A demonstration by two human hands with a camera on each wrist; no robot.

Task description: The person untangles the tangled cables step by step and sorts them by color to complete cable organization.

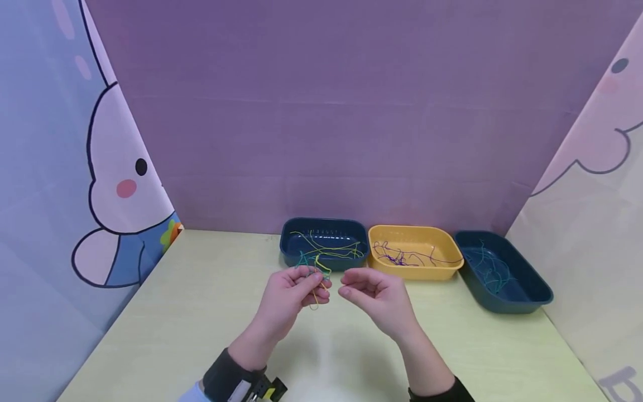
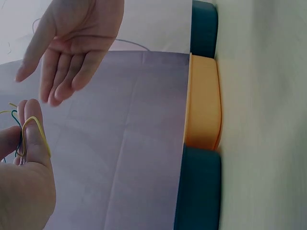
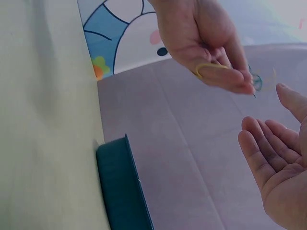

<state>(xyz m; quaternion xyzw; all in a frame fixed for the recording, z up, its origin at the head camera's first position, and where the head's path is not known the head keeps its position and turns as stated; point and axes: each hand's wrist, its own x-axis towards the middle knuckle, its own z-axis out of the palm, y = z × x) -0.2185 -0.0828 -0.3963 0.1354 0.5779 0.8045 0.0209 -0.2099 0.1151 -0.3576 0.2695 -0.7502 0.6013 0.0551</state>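
My left hand (image 1: 287, 296) pinches a small tangle of thin cords between thumb and fingers. A yellow cord (image 2: 44, 136) loops over the fingers in the left wrist view, and a green cord (image 3: 259, 82) pokes out past the fingertips in the right wrist view. Facing it, a short gap away, my right hand (image 1: 385, 301) holds nothing that I can see; its fingers are gently bent and the thumb stands apart. Both hands are raised above the table, in front of the bins. Fingers partly cover the tangle.
Along the back of the pale table (image 1: 221, 268) stand a dark blue bin (image 1: 288, 254) with yellow cords (image 1: 341, 248), a yellow bin (image 1: 414, 272) with purple cords (image 1: 399, 258), and a second dark blue bin (image 1: 522, 306) with green cords (image 1: 494, 273). Printed cloth walls enclose the table.
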